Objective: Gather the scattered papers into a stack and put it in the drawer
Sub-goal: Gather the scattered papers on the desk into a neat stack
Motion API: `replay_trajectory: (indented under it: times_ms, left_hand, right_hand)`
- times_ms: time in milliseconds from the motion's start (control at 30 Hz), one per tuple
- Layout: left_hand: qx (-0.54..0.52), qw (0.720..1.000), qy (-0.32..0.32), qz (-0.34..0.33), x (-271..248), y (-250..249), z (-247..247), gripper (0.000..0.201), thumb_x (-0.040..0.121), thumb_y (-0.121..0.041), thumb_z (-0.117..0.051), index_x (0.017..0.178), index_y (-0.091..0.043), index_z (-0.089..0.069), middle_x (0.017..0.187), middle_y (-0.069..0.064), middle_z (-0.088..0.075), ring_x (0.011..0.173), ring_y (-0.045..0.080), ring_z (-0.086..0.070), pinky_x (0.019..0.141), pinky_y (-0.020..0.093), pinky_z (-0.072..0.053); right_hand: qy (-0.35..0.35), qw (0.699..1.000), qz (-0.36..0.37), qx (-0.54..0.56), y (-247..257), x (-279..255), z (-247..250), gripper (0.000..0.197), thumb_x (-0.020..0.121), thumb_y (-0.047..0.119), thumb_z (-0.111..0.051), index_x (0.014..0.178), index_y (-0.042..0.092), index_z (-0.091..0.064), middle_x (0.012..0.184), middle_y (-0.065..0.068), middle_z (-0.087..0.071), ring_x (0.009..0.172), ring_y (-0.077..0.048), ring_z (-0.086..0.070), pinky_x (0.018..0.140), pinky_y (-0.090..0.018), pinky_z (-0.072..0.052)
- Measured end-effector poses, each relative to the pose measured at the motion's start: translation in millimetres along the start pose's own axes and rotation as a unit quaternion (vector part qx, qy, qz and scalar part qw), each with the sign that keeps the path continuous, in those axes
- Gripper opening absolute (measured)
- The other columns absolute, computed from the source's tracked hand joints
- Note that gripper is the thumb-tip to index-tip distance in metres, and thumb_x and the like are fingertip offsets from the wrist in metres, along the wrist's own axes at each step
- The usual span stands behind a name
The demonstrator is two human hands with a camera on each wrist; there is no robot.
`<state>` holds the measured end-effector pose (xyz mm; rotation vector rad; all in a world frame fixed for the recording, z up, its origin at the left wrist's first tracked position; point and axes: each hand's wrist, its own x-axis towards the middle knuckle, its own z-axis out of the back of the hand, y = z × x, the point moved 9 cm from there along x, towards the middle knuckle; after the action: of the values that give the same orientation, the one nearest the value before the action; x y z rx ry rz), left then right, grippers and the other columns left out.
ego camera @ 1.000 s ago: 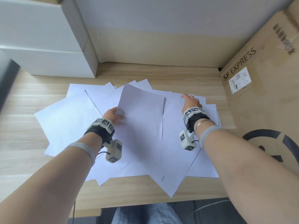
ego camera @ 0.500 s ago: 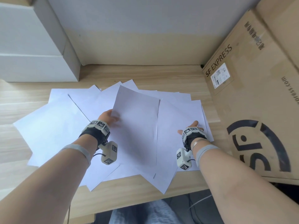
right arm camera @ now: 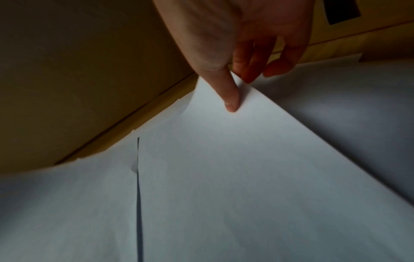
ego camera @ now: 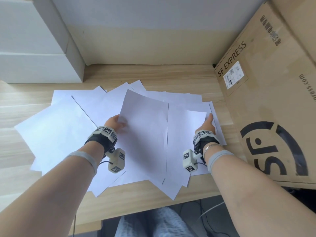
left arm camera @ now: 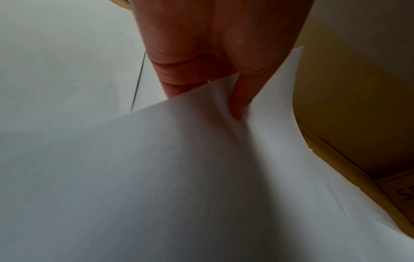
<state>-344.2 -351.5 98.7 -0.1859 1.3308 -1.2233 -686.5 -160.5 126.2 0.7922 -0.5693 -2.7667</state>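
Several white paper sheets (ego camera: 56, 124) lie fanned and overlapping across the wooden desk (ego camera: 153, 74). My left hand (ego camera: 116, 124) pinches the left edge of a lifted sheet (ego camera: 145, 134) at the centre; in the left wrist view the thumb (left arm camera: 240, 99) presses on that sheet (left arm camera: 201, 177). My right hand (ego camera: 207, 125) pinches the far corner of another sheet (ego camera: 188, 127) on the right; in the right wrist view the thumb (right arm camera: 228, 95) lies on top of the sheet (right arm camera: 235, 168) with fingers beneath it. No drawer is in view.
A large SF EXPRESS cardboard box (ego camera: 273, 100) stands close against the papers on the right. White boxes (ego camera: 34, 48) are stacked at the back left. The wall (ego camera: 153, 31) closes off the back. The desk's front edge (ego camera: 153, 207) is near my lap.
My right hand drew back toward me from the far papers, then took hold of a sheet's corner on the right and raised it. The left hand kept its grip on the centre sheet.
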Motion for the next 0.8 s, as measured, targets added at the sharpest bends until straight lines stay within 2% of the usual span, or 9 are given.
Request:
replay_trajectory:
  times_ms: [67, 133, 233, 300, 400, 467, 633, 700, 800]
  left_hand:
    - [0.009, 1.0, -0.007, 0.002, 1.8, 2.3, 1.7, 0.022, 0.084, 0.007, -0.056, 0.096, -0.011, -0.057, 0.096, 0.012, -0.058, 0.089, 0.028, -0.059, 0.087, 0.049, -0.055]
    - [0.018, 1.0, -0.015, 0.008, 1.9, 4.0, 3.2, 0.022, 0.085, 0.006, -0.057, 0.097, -0.013, -0.058, 0.096, 0.011, -0.059, 0.09, 0.027, -0.06, 0.092, 0.049, -0.052]
    - [0.042, 0.999, -0.021, 0.008, 1.9, 6.0, 5.6, 0.025, 0.084, 0.004, -0.058, 0.107, -0.007, -0.061, 0.101, 0.016, -0.063, 0.096, 0.03, -0.062, 0.094, 0.048, -0.051]
    - [0.068, 0.997, -0.025, 0.003, 1.5, 6.1, 7.8, 0.029, 0.084, 0.002, -0.059, 0.112, -0.005, -0.061, 0.11, 0.02, -0.065, 0.105, 0.034, -0.063, 0.095, 0.047, -0.05]
    - [0.093, 0.995, -0.025, 0.001, 2.0, 5.9, 9.1, 0.029, 0.085, 0.002, -0.057, 0.113, -0.003, -0.061, 0.11, 0.02, -0.064, 0.101, 0.031, -0.062, 0.091, 0.037, -0.05]
    - [0.11, 0.994, -0.028, 0.003, 1.5, 5.4, 11.1, 0.031, 0.085, 0.003, -0.056, 0.115, -0.002, -0.06, 0.112, 0.019, -0.064, 0.101, 0.032, -0.06, 0.085, 0.033, -0.046]
    - [0.148, 0.988, -0.042, 0.027, -1.2, 9.1, 19.8, 0.035, 0.085, -0.003, -0.059, 0.12, -0.005, -0.057, 0.12, 0.019, -0.063, 0.105, 0.032, -0.06, 0.084, 0.031, -0.044]
    - [0.159, 0.986, -0.043, 0.033, -1.8, 10.0, 21.6, 0.037, 0.085, -0.005, -0.06, 0.122, -0.004, -0.056, 0.12, 0.019, -0.062, 0.11, 0.034, -0.059, 0.089, 0.034, -0.045]
    - [0.179, 0.982, -0.039, 0.035, -2.8, 9.2, 22.1, 0.041, 0.086, -0.005, -0.058, 0.126, -0.003, -0.052, 0.124, 0.021, -0.06, 0.113, 0.036, -0.058, 0.095, 0.039, -0.046]
  right_hand:
    - [0.035, 0.999, 0.012, -0.032, 5.7, -0.7, 2.0, 0.051, 0.085, 0.007, -0.058, 0.133, 0.011, -0.042, 0.12, -0.016, -0.061, 0.108, -0.031, -0.061, 0.078, -0.032, -0.046]
    - [0.077, 0.995, 0.014, -0.06, 8.0, -3.6, -2.1, 0.04, 0.079, 0.013, -0.066, 0.118, 0.007, -0.057, 0.117, -0.011, -0.066, 0.105, -0.029, -0.063, 0.08, -0.029, -0.048]
    - [0.12, 0.992, 0.026, -0.025, 9.8, -8.2, -15.2, 0.062, 0.078, 0.009, -0.068, 0.135, 0.017, -0.043, 0.127, -0.007, -0.06, 0.114, -0.028, -0.059, 0.095, -0.033, -0.047]
    - [0.145, 0.988, 0.05, -0.028, 12.6, -12.6, -24.1, 0.07, 0.081, 0.004, -0.062, 0.142, 0.024, -0.033, 0.129, -0.007, -0.057, 0.116, -0.029, -0.057, 0.099, -0.034, -0.046]
    - [0.089, 0.993, 0.082, -0.005, 21.7, -10.5, -13.8, 0.052, 0.088, 0.0, -0.044, 0.135, 0.021, -0.044, 0.126, -0.011, -0.058, 0.113, -0.03, -0.057, 0.084, -0.026, -0.043]
    - [0.047, 0.994, 0.08, 0.052, 29.8, -9.7, 2.7, 0.043, 0.091, 0.002, -0.036, 0.129, 0.018, -0.05, 0.125, -0.014, -0.059, 0.112, -0.032, -0.058, 0.081, -0.028, -0.044]
    - [0.001, 0.985, 0.143, 0.094, 56.1, 0.7, 35.9, 0.049, 0.09, -0.004, -0.031, 0.128, 0.017, -0.055, 0.124, -0.012, -0.06, 0.112, -0.029, -0.057, 0.08, -0.023, -0.041]
    - [-0.007, 0.982, 0.157, 0.105, 63.8, 3.8, 46.6, 0.05, 0.088, -0.004, -0.032, 0.127, 0.016, -0.057, 0.122, -0.011, -0.061, 0.111, -0.029, -0.057, 0.079, -0.021, -0.039]
    - [-0.012, 0.976, 0.172, 0.131, 75.9, 5.1, 56.9, 0.05, 0.085, -0.006, -0.033, 0.122, 0.014, -0.061, 0.111, -0.006, -0.064, 0.098, -0.023, -0.058, 0.078, -0.021, -0.039]
